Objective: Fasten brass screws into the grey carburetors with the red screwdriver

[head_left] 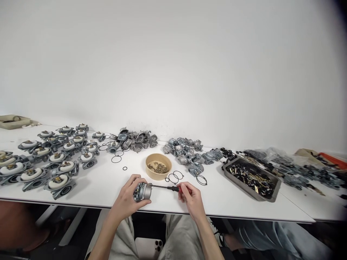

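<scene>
Carburetor (142,191) within left grip (129,198)

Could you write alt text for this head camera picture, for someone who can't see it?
A person's left hand holds a small metal carburetor at the edge of a white table, while the right hand turns a red-handled screwdriver into it. Behind sit a tan bowl of brass screws, black O-rings, rows of assembled carburetors and a metal tray of small parts.

Hidden and indistinct parts at the white table (230,202)
The screwdriver (165,187) handle sits inside the right hand (191,198); the metal tray (273,196) contents are too small to identify
</scene>
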The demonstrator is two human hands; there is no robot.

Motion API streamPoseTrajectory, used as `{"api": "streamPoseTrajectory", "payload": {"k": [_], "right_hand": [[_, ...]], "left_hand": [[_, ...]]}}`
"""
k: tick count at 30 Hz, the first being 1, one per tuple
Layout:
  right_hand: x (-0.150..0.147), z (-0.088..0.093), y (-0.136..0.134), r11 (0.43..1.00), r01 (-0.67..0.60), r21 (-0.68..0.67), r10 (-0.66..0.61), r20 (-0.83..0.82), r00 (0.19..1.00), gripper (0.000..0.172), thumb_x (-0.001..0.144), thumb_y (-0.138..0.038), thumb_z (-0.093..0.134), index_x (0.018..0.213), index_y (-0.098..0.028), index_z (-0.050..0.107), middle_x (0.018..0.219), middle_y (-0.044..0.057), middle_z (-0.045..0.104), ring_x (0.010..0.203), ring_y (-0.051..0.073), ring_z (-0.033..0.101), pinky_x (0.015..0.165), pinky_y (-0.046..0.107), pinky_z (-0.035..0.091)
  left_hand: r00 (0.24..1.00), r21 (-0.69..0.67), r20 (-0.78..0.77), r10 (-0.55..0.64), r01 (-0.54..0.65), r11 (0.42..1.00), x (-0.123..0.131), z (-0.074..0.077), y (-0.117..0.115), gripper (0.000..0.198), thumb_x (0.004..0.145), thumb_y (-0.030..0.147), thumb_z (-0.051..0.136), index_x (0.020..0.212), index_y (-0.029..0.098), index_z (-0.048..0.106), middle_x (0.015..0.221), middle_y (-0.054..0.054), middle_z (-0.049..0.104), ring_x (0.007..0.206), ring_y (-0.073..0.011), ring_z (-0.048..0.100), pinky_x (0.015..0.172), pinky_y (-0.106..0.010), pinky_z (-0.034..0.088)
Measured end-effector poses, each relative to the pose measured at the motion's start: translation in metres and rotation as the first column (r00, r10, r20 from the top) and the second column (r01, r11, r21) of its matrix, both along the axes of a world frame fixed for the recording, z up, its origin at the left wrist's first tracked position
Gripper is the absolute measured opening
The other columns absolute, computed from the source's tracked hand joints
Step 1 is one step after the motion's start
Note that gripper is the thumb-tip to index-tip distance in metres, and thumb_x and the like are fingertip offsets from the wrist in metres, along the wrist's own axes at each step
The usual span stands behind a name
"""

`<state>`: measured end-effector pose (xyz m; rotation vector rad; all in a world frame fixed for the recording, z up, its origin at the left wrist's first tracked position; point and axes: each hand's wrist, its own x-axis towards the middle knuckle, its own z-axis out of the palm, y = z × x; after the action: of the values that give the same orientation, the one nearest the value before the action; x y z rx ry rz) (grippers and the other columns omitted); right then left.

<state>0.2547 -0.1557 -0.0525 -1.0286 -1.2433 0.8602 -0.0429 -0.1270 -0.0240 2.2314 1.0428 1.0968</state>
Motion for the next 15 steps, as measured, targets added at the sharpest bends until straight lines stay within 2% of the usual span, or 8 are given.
{"api": "streamPoseTrajectory", "payload": {"k": [3, 5, 7, 9, 12, 13, 15], "right_hand": [[0.0003, 0.0008, -0.0011, 0.999, -0.006, 0.032, 0.007, -0.019, 1.0, 0.033, 0.087, -0.048, 0.079, 0.099, -0.018, 0.074, 0.096, 0.007, 0.067, 0.061, 0.012, 0.053, 0.055, 0.027, 0.043], [0.0003, 0.0011, -0.001, 1.0, -0.003, 0.023, 0.003, -0.03, 1.0, 0.033, 0.088, -0.049, 0.079, 0.096, -0.018, 0.073, 0.085, 0.004, 0.065, 0.056, 0.011, 0.048, 0.051, 0.025, 0.038], [-0.0005, 0.0023, -0.0009, 1.0, 0.009, -0.003, -0.009, -0.021, 1.0, 0.033, 0.095, -0.05, 0.071, 0.089, -0.017, 0.072, 0.068, 0.0, 0.057, 0.05, 0.01, 0.043, 0.047, 0.025, 0.033], [-0.0012, 0.0044, -0.0014, 1.0, 0.009, -0.007, -0.009, -0.012, 1.0, 0.036, 0.096, -0.052, 0.068, 0.089, -0.017, 0.073, 0.07, 0.002, 0.059, 0.052, 0.011, 0.045, 0.048, 0.025, 0.034], [-0.0013, 0.0065, -0.0022, 1.0, -0.015, 0.006, 0.015, -0.057, 0.998, 0.039, 0.084, -0.053, 0.081, 0.101, -0.019, 0.072, 0.09, 0.006, 0.065, 0.059, 0.012, 0.048, 0.051, 0.026, 0.036], [-0.0012, 0.0064, -0.002, 1.0, -0.021, 0.0, 0.021, -0.076, 0.997, 0.042, 0.081, -0.053, 0.084, 0.103, -0.02, 0.072, 0.089, 0.005, 0.064, 0.058, 0.011, 0.046, 0.051, 0.025, 0.035], [-0.0016, 0.0055, -0.0004, 0.999, -0.018, -0.032, 0.015, -0.092, 0.996, 0.04, 0.084, -0.055, 0.081, 0.098, -0.019, 0.07, 0.074, 0.001, 0.06, 0.051, 0.01, 0.041, 0.047, 0.024, 0.029]], "left_hand": [[1.0, 0.006, -0.003, -0.005, 0.005, 1.0, 0.0, 0.0003, -0.0005, 0.047, 0.082, 0.021, 0.082, 0.12, 0.03, 0.056, 0.128, -0.005, 0.054, 0.125, -0.027, 0.057, 0.1, -0.034, 0.048], [1.0, 0.003, -0.006, -0.012, 0.012, 1.0, 0.0003, 0.0008, -0.0008, 0.046, 0.083, 0.021, 0.081, 0.12, 0.03, 0.056, 0.129, -0.005, 0.053, 0.126, -0.0277, 0.056, 0.1, -0.034, 0.048], [1.0, 0.0, -0.001, -0.017, 0.017, 1.0, 0.0007, 0.0014, -0.001, 0.046, 0.083, 0.02, 0.081, 0.12, 0.029, 0.055, 0.128, -0.006, 0.053, 0.126, -0.0282, 0.056, 0.101, -0.035, 0.048], [1.0, -0.002, 0.008, -0.017, 0.017, 1.0, 0.0011, 0.002, -0.0011, 0.046, 0.083, 0.02, 0.08, 0.121, 0.029, 0.055, 0.127, -0.006, 0.053, 0.124, -0.0283, 0.057, 0.1, -0.036, 0.048], [1.0, -0.01, -0.001, -0.013, 0.013, 1.0, 0.0013, 0.0021, -0.0012, 0.046, 0.083, 0.02, 0.08, 0.12, 0.029, 0.055, 0.127, -0.005, 0.054, 0.12, -0.0275, 0.058, 0.098, -0.035, 0.049], [1.0, -0.01, -0.006, -0.013, 0.013, 1.0, 0.0013, 0.0018, -0.0013, 0.046, 0.083, 0.02, 0.08, 0.12, 0.029, 0.056, 0.127, -0.005, 0.054, 0.12, -0.0273, 0.058, 0.098, -0.035, 0.049], [1.0, -0.004, -0.009, -0.011, 0.011, 1.0, 0.0011, 0.0014, -0.0017, 0.047, 0.082, 0.019, 0.081, 0.119, 0.03, 0.056, 0.129, -0.005, 0.054, 0.122, -0.0274, 0.058, 0.099, -0.035, 0.048]]}}
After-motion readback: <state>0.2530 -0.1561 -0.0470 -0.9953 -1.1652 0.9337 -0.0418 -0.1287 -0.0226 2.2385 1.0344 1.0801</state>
